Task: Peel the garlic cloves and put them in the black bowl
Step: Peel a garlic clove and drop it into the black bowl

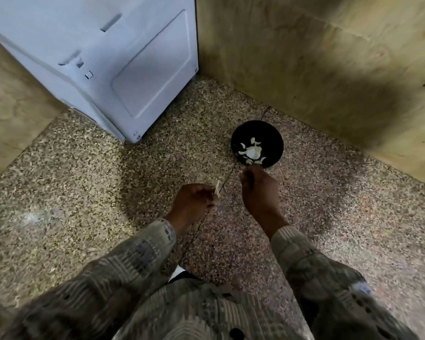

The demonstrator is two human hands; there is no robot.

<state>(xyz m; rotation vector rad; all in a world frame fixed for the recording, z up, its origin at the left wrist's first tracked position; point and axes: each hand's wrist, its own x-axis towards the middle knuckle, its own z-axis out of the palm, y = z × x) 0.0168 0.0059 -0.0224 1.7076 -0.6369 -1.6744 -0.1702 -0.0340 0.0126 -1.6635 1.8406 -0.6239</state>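
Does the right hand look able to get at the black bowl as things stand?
Probably yes. The right hand hangs right by the black bowl, at its near rim, with nothing between them. The left hand, pinching a strip of garlic skin, is off to the side.

Curled fingers of the right hand (260, 192) hide anything they hold and cover the near rim of the black bowl (271, 134). The pale sliver (217, 188) pinched by the left hand (194, 202) is too blurred to tell peel from clove. Behind both hands, the sleeves (133, 261) smear toward the bottom edge.
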